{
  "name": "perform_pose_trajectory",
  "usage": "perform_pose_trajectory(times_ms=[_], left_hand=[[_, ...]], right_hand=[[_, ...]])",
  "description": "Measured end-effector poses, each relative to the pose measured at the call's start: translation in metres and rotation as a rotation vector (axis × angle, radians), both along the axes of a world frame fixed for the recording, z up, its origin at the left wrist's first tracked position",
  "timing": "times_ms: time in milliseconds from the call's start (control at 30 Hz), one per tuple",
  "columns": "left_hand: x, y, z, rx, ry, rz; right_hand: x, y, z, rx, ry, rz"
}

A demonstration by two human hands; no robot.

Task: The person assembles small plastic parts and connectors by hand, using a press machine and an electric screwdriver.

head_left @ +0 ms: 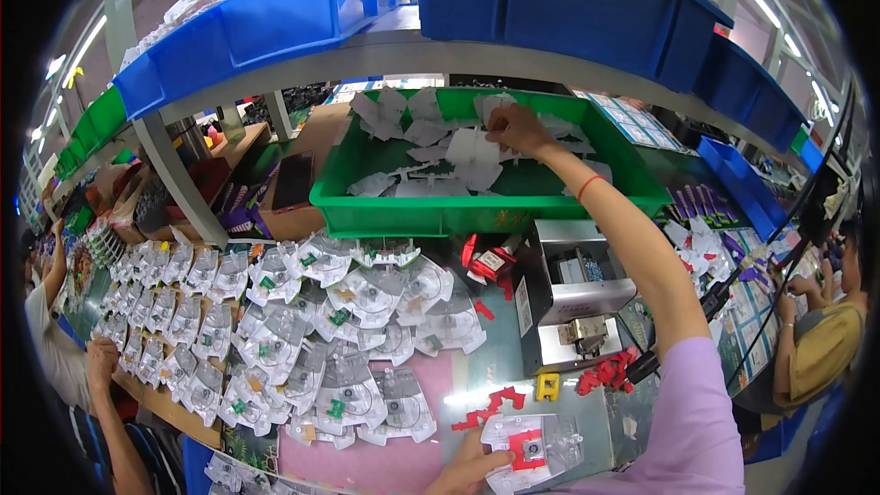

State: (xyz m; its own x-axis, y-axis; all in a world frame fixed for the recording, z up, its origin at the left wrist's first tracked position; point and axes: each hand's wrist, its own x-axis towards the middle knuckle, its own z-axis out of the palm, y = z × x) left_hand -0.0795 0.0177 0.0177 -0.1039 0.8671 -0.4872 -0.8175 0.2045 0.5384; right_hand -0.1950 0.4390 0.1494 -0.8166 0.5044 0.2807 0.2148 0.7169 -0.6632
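My left hand (467, 467), low in the middle, is closed on the edge of a white plastic housing (561, 445) with a clear section. A red plastic piece (527, 450) sits on that housing. Stretched forward over the green bin (431, 220), my right hand (521, 131) has its fingers pinched at the edge of a flat, pale plastic plate (474, 148). More such plates lie loosely in the bin around it. Just right of the left hand's housing is a yellow plastic piece (547, 387); small red pieces (500, 401) are scattered behind it.
Many white housings (367, 302) cover the bench at left. A metal machine (577, 284) stands under my right forearm, beside a red pile (607, 374). Blue bins (266, 27) rest on a shelf overhead. Co-workers sit at left (101, 367) and right (825, 339).
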Motion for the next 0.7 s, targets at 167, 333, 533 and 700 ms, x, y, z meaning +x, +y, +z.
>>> perform_pose_trajectory(times_ms=[167, 333, 533, 700], left_hand=[[-0.006, -0.002, -0.013, 0.116, 0.091, -0.031], [-0.011, -0.001, -0.005, 0.119, 0.135, 0.063], [-0.014, 0.003, 0.010, 0.102, 0.118, 0.174], [-0.008, 0.010, 0.026, 0.062, 0.178, 0.108]], right_hand=[[0.051, -0.059, 0.023, 0.061, 0.245, -0.003], [0.114, -0.129, 0.029, -0.021, 0.395, 0.089], [0.196, -0.204, -0.007, -0.177, 0.511, 0.158], [0.243, -0.224, -0.050, -0.261, 0.608, 0.246]])
